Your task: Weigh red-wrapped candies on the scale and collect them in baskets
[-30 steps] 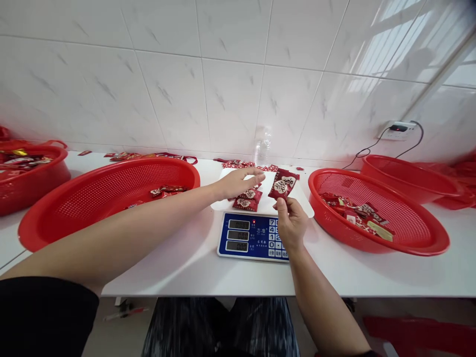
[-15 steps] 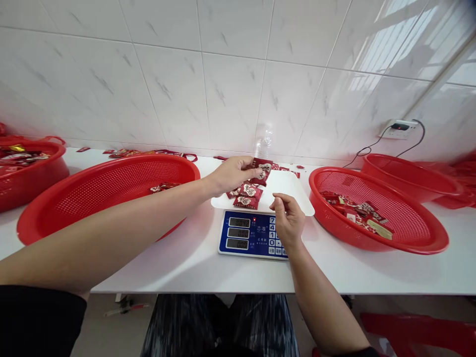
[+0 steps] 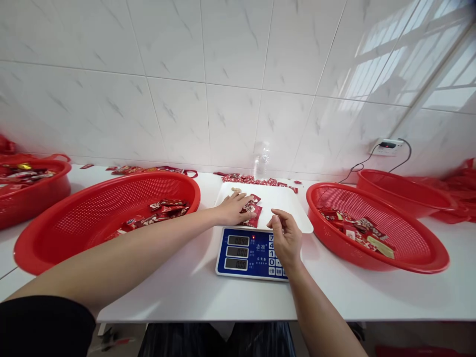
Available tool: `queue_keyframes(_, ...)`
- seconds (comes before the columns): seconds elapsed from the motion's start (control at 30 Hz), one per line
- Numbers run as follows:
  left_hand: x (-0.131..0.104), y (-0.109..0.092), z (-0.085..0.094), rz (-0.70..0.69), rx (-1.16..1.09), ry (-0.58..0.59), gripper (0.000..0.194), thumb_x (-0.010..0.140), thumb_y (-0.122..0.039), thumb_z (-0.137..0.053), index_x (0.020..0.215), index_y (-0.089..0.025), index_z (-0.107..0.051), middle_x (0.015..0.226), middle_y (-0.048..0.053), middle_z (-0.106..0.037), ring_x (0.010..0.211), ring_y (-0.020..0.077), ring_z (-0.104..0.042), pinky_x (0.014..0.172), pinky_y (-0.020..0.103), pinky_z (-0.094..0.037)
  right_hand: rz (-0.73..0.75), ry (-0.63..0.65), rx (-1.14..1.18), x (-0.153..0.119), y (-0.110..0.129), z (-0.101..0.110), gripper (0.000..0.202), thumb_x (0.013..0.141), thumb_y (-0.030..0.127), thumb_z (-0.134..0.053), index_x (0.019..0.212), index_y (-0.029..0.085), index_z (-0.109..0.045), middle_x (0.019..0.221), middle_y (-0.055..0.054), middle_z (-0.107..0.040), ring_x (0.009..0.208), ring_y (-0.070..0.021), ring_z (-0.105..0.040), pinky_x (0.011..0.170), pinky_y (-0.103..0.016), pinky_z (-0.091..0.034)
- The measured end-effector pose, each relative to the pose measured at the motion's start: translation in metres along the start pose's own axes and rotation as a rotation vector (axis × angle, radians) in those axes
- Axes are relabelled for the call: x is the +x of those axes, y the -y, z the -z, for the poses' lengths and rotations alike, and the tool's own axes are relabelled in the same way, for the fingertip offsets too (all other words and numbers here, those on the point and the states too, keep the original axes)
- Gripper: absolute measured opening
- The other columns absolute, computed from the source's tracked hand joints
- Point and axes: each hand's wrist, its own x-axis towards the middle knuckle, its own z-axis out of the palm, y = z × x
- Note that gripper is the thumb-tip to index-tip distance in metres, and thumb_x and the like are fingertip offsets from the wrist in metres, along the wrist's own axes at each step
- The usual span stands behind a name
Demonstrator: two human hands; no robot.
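Red printed packets lie on the white tray of a blue-fronted digital scale. My left hand rests over these packets with its fingers spread, covering part of them. A small beige piece shows on the tray just beyond its fingers. Above the scale's keypad, at the tray's front edge, is my right hand, its thumb and fingers curled near each other; whether anything small is between them cannot be made out.
Large red baskets with packets stand left and right of the scale. Another basket is at far left, one at back right. Behind the tray are a clear bottle and scattered red packets. A socket holds a plug.
My left hand has lowered from holding a red packet above the tray to lying spread on the packets. My right hand stays over the keypad. The camera view has tilted up slightly.
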Motion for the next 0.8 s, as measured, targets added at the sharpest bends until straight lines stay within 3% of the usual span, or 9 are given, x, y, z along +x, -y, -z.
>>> queue_keyframes(0.13,0.006,-0.005,0.005,-0.034,-0.043,0.032,0.065,0.085,-0.061,-0.041,0.137,-0.022,-0.041,0.143,0.013,-0.044,0.137,0.0347,-0.025,0.108,0.052,-0.02,-0.007,0.005,-0.011,-0.001,-0.001,-0.001,0.02,0.091,0.03,-0.051,0.105,0.02,-0.06,0.075,0.0,-0.062,0.066,-0.0135,-0.061,0.064,-0.029,-0.05)
queue_keyframes(0.23,0.011,-0.004,0.014,-0.008,-0.114,0.051,0.06,0.087,-0.05,-0.041,0.139,-0.021,-0.038,0.147,0.013,-0.038,0.138,0.0329,-0.025,0.109,0.051,-0.02,-0.003,0.011,-0.014,-0.001,-0.002,0.0,0.02,0.091,0.029,-0.05,0.106,0.02,-0.06,0.075,0.0,-0.062,0.066,-0.0134,-0.061,0.064,-0.028,-0.05)
queue_keyframes(0.33,0.012,-0.002,0.026,0.047,-0.177,0.041,0.07,0.078,-0.038,-0.052,0.142,-0.017,-0.032,0.15,0.014,-0.032,0.136,0.0312,-0.03,0.108,0.043,-0.027,0.004,0.022,-0.005,-0.001,-0.002,0.0,0.018,0.092,0.028,-0.05,0.106,0.02,-0.059,0.075,0.0,-0.062,0.066,-0.0128,-0.061,0.064,-0.028,-0.05)
queue_keyframes(0.47,0.009,0.002,0.04,0.149,-0.218,0.154,0.076,0.068,-0.026,-0.055,0.14,-0.017,-0.032,0.137,0.013,-0.05,0.115,0.0276,-0.054,0.092,0.035,-0.044,0.015,0.017,0.019,0.0,-0.002,0.001,0.018,0.091,0.025,-0.051,0.106,0.021,-0.059,0.074,0.001,-0.061,0.066,-0.0122,-0.06,0.064,-0.027,-0.049)
queue_keyframes(0.57,0.008,0.005,0.044,0.174,-0.165,0.218,0.073,0.067,-0.018,-0.051,0.139,-0.018,-0.035,0.135,0.011,-0.052,0.116,0.0254,-0.053,0.091,0.033,-0.045,0.015,0.033,0.031,0.0,-0.001,0.0,0.018,0.092,0.024,-0.051,0.107,0.021,-0.059,0.075,0.001,-0.061,0.067,-0.0119,-0.06,0.065,-0.027,-0.049)
queue_keyframes(0.7,0.011,0.006,0.038,0.144,-0.092,0.127,0.068,0.071,-0.009,-0.043,0.138,-0.021,-0.04,0.145,0.008,-0.043,0.127,0.0236,-0.045,0.1,0.033,-0.039,0.028,0.043,0.049,-0.001,-0.001,0.0,0.017,0.091,0.023,-0.051,0.107,0.022,-0.059,0.074,0.001,-0.061,0.066,-0.0115,-0.059,0.064,-0.026,-0.049)
queue_keyframes(0.8,0.014,0.004,0.034,0.149,-0.048,0.044,0.068,0.071,-0.008,-0.045,0.139,-0.017,-0.039,0.146,0.01,-0.041,0.13,0.0231,-0.042,0.103,0.031,-0.037,0.035,0.041,0.05,-0.002,-0.001,0.0,0.018,0.091,0.023,-0.051,0.107,0.022,-0.059,0.074,0.002,-0.061,0.066,-0.0112,-0.059,0.064,-0.026,-0.048)
